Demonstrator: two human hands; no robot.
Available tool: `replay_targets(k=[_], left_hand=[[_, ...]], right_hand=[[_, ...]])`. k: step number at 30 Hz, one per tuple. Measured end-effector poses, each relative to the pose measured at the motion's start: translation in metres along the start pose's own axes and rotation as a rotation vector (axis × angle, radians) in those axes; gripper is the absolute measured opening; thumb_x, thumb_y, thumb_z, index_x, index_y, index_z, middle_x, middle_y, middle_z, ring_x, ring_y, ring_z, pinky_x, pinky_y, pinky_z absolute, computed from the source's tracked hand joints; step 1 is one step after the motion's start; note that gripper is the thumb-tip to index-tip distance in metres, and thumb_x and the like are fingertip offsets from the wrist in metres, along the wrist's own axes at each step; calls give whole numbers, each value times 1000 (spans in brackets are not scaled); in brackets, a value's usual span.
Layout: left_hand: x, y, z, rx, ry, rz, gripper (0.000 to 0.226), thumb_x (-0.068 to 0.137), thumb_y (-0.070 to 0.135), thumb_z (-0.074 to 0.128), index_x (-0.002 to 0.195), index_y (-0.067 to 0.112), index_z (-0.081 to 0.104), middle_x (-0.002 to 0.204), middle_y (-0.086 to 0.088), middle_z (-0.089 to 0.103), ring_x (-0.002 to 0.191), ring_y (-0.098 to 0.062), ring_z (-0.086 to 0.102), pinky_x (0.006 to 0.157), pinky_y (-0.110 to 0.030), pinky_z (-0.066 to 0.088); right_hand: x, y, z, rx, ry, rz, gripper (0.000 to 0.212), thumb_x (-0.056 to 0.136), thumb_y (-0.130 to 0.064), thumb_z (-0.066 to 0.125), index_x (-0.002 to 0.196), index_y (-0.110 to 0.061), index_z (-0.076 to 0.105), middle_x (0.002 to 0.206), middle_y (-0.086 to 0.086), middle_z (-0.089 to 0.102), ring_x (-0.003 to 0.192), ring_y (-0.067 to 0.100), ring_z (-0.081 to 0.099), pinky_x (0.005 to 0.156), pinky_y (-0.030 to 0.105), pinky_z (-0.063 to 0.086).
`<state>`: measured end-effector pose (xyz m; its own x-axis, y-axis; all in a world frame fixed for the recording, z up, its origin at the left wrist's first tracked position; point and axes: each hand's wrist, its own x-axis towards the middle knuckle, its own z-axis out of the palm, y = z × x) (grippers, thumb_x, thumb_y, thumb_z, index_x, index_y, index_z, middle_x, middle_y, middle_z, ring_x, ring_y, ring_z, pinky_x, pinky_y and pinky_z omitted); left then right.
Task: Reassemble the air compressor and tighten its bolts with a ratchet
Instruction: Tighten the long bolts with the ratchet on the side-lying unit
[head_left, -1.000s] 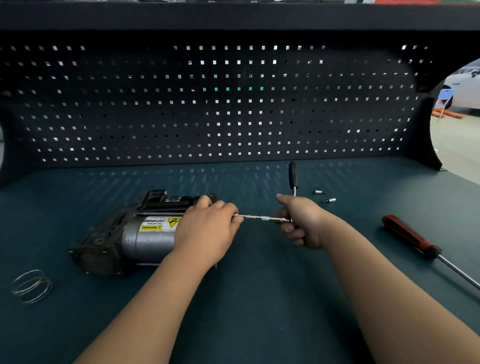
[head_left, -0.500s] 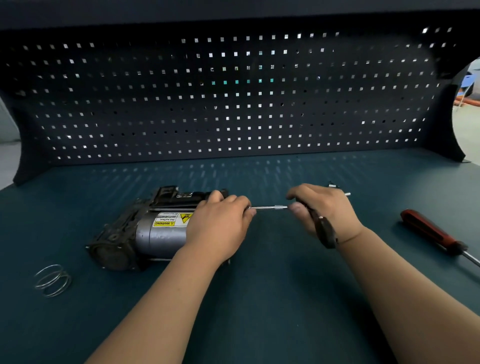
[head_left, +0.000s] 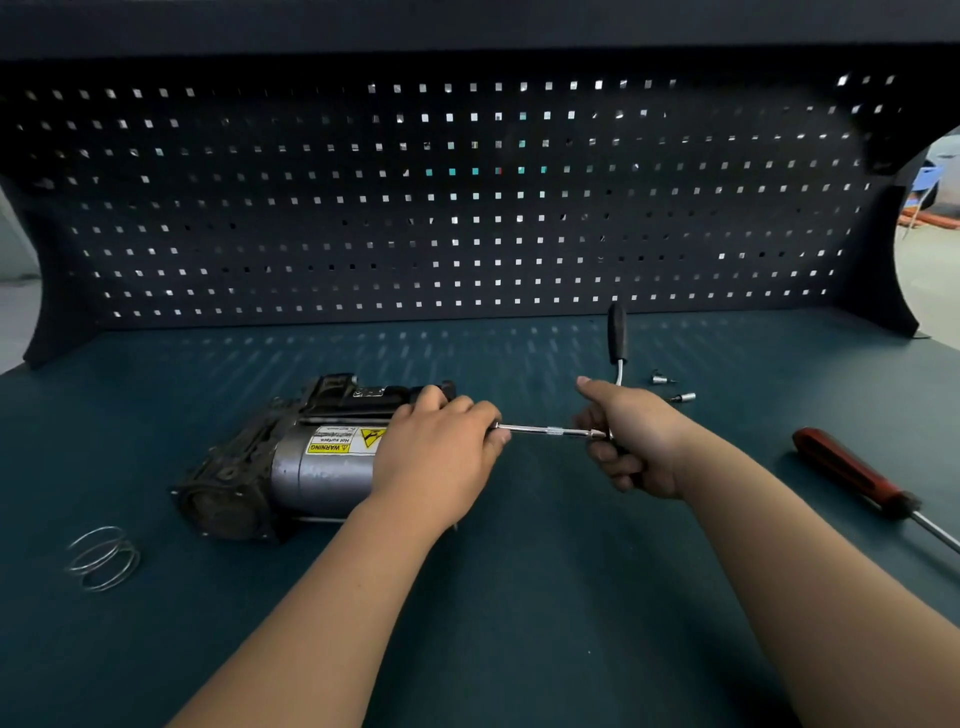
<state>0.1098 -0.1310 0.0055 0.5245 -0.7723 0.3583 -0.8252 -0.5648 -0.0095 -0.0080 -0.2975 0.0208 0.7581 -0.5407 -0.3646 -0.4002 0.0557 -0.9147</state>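
The compressor is laid on its side on the bench, left of centre. A yellow label is carried on its grey cylinder, printed "WARNING" and "Hot surface" beside a hazard triangle; the text is seen inverted, and the smaller print cannot be read.

The right end of the compressor is gripped by the left hand, fingers curled over it. The ratchet is gripped at its head by the right hand, fingers closed round it, thumb raised. The black handle is pointed away toward the pegboard. An extension bar is run level from the right hand to the left fingertips; its tip is hidden.

Two bits are laid beyond the right hand. A red-handled screwdriver is laid at the right, a wire coil at the left.
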Motion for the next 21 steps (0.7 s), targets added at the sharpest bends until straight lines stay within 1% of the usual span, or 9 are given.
replay_targets(k=[4, 7, 9, 11, 13, 14, 18, 19, 21], left_hand=[[1, 1, 1, 6, -11, -7, 34, 100, 51, 28, 116, 34, 53, 113, 13, 59, 108, -18, 40, 84, -34, 32], [2, 0, 0, -1, -15, -9, 35, 100, 51, 28, 116, 34, 54, 112, 12, 60, 107, -18, 40, 83, -34, 32], [3, 1, 0, -2, -14, -17, 35, 100, 51, 28, 116, 33, 54, 112, 12, 60, 107, -18, 40, 83, -34, 31], [3, 2, 0, -10, -3, -26, 35, 100, 51, 28, 113, 33, 54, 111, 12, 61, 106, -19, 41, 82, -34, 31], [2, 1, 0, -20, 13, -28, 34, 100, 51, 28, 111, 33, 54, 110, 12, 61, 105, -19, 41, 81, -34, 31], [2, 1, 0, -22, 18, -27, 33, 99, 51, 28, 110, 32, 54, 109, 11, 61, 104, -19, 41, 81, -34, 31], [0, 1, 1, -11, 21, -27, 33, 99, 52, 28, 111, 32, 53, 109, 12, 61, 105, -18, 41, 81, -34, 32], [1, 2, 1, -6, 20, -27, 34, 99, 52, 29, 112, 33, 53, 110, 12, 60, 105, -18, 41, 82, -34, 32], [0, 2, 1, 4, 25, -21, 35, 98, 53, 30, 114, 34, 55, 111, 13, 60, 106, -18, 41, 83, -34, 33]], right_hand=[[1, 3, -2, -66, 39, -124, 54, 95, -59, 38, 86, -10, 58, 47, 2, 44, 35, 15, 25, 42, 23, 30], [0, 5, -6, -237, 78, -318, 42, 96, -49, 44, 76, -15, 59, 52, 3, 53, 37, 14, 36, 43, 26, 37], [-3, 6, -10, -437, 150, -521, 31, 96, -41, 50, 71, -26, 61, 58, -5, 58, 46, 12, 47, 50, 25, 41], [-6, 9, -14, -706, 257, -858, 24, 97, -34, 52, 77, -30, 65, 70, -8, 59, 64, 14, 57, 60, 24, 43], [-7, 15, -10, -812, 352, -1138, 29, 95, -33, 49, 90, -13, 70, 79, -1, 59, 68, 23, 58, 64, 31, 46], [-8, 16, -6, -793, 381, -1180, 37, 94, -36, 46, 94, -8, 70, 81, 3, 61, 68, 26, 59, 63, 33, 48], [-11, 20, -2, -752, 395, -1205, 43, 95, -35, 40, 93, -3, 69, 78, 6, 64, 67, 30, 61, 61, 39, 51], [-10, 22, -2, -720, 375, -1144, 40, 96, -33, 40, 91, -5, 68, 74, 5, 63, 67, 29, 60, 62, 40, 51], [-7, 20, -1, -588, 336, -847, 37, 99, -34, 39, 83, -17, 68, 63, 3, 59, 61, 23, 57, 61, 38, 49]])
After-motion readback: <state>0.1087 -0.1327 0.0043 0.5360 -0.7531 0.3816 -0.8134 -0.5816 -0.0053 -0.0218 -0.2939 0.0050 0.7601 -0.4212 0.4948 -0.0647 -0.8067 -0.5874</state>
